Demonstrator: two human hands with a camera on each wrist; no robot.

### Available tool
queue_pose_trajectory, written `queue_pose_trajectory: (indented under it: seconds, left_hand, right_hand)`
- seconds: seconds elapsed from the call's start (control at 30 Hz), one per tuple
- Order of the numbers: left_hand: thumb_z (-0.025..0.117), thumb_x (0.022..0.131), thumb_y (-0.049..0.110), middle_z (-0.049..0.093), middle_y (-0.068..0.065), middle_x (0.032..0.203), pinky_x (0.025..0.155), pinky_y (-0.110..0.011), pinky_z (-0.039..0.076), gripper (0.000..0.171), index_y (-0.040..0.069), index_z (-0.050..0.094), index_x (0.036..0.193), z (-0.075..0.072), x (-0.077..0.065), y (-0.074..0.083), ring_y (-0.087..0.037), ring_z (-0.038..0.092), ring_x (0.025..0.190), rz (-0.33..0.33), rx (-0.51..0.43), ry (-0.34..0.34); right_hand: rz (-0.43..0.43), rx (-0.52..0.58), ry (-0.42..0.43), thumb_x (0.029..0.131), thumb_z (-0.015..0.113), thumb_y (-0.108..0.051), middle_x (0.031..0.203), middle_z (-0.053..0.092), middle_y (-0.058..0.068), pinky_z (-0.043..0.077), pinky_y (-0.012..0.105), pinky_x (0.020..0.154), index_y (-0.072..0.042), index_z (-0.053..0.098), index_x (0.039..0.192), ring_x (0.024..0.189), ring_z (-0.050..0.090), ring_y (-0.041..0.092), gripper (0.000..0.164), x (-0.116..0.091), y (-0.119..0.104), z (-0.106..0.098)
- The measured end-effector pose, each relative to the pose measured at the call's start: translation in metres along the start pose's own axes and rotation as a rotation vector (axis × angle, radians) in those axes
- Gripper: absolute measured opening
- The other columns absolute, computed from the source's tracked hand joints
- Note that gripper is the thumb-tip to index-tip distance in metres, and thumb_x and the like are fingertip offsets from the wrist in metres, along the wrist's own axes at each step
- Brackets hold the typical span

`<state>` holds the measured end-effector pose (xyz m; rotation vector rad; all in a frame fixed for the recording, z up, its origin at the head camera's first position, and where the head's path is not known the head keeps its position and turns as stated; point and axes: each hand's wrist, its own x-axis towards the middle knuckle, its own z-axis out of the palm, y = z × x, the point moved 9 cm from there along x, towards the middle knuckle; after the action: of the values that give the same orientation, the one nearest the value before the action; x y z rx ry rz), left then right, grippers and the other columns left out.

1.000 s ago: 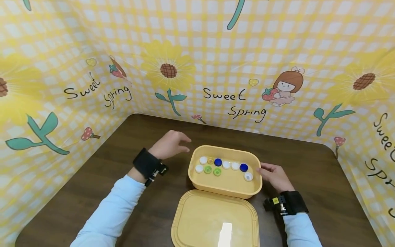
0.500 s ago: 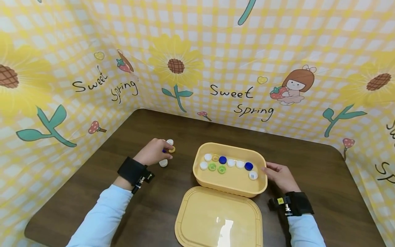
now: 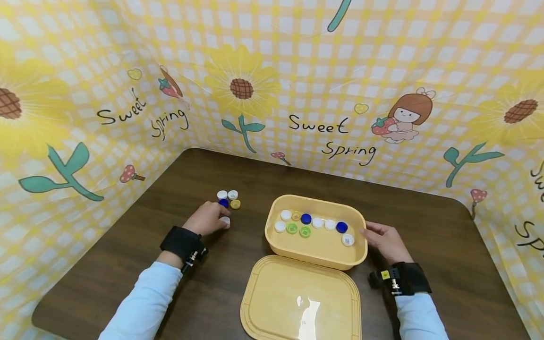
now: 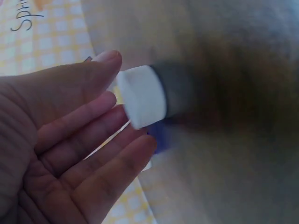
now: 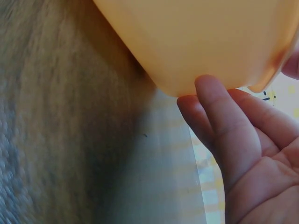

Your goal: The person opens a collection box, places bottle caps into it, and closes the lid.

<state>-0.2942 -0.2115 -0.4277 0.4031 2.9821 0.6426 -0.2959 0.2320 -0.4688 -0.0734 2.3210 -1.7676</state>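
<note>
In the head view my left hand [image 3: 206, 218] is low over the table beside a white bottle cap [image 3: 225, 222]. The left wrist view has this white cap [image 4: 142, 96] between the spread thumb and fingers, with no clear grip on it. Just beyond the hand are two white caps [image 3: 232, 194], a blue cap [image 3: 223, 203] and a yellow cap [image 3: 235, 204]. My right hand [image 3: 386, 242] holds the right end of a yellow plastic box [image 3: 314, 255], thumb at the rim and fingers against the outer wall [image 5: 187, 51]. Several white, blue, green and yellow caps lie inside it.
A yellow lid [image 3: 299, 297] lies flat in front of the box, nearest the person. The dark wooden table [image 3: 204, 283] is enclosed at the back and sides by a checked cloth [image 3: 323, 85] with printed flowers.
My left hand has moved left from beside the box to the loose caps, leaving the yellow cap by the others and shifting to the nearer white cap. The right hand still holds the box.
</note>
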Motion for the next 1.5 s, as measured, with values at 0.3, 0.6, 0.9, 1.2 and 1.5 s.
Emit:
queue_pose_trajectory:
  seconds: [0.3,0.6,0.9,1.2,1.5]
  left_hand:
    - [0.078,0.078,0.007,0.072,-0.013,0.095,0.076,-0.040,0.054,0.024,-0.002,0.075,0.100,0.006,-0.001,-0.007,-0.024,0.065,0.085,-0.021,-0.013,0.006]
    - [0.076,0.080,0.003,0.072,-0.012,0.090,0.073,-0.040,0.055,0.017,-0.002,0.076,0.097,0.003,0.002,-0.001,-0.024,0.066,0.081,0.004,-0.008,0.025]
    - [0.076,0.080,0.003,0.072,-0.010,0.090,0.069,-0.037,0.054,0.017,-0.001,0.076,0.097,0.006,0.003,0.002,-0.020,0.063,0.076,0.004,0.019,-0.005]
    - [0.075,0.082,0.004,0.071,-0.010,0.090,0.072,-0.038,0.055,0.015,-0.001,0.076,0.096,-0.020,0.015,0.040,-0.025,0.066,0.083,0.151,0.066,0.054]
    - [0.073,0.086,0.004,0.070,-0.012,0.097,0.066,-0.030,0.053,0.017,-0.002,0.074,0.102,-0.038,0.029,0.086,-0.018,0.064,0.080,0.214,0.005,0.020]
  right_hand:
    - [-0.001,-0.026,0.001,0.098,0.060,-0.021,0.123,0.059,0.028,0.055,0.023,0.079,0.013,0.049,0.133,0.092,0.065,0.006,0.051,0.002,0.003,0.000]
    - [-0.023,-0.008,-0.006,0.098,0.060,-0.020,0.123,0.058,0.030,0.054,0.021,0.079,0.015,0.047,0.134,0.091,0.065,0.006,0.052,0.002,-0.003,-0.002]
    - [0.012,-0.024,0.003,0.098,0.060,-0.022,0.122,0.060,0.027,0.055,0.023,0.079,0.012,0.049,0.134,0.091,0.066,0.008,0.051,0.002,0.003,-0.002]
    - [0.017,-0.031,0.008,0.098,0.060,-0.022,0.125,0.058,0.029,0.055,0.024,0.081,0.012,0.049,0.134,0.094,0.066,0.011,0.052,0.003,0.002,-0.005]
    - [0.016,-0.037,0.007,0.097,0.062,-0.023,0.123,0.059,0.028,0.056,0.026,0.080,0.012,0.050,0.134,0.093,0.067,0.013,0.052,0.005,0.006,-0.005]
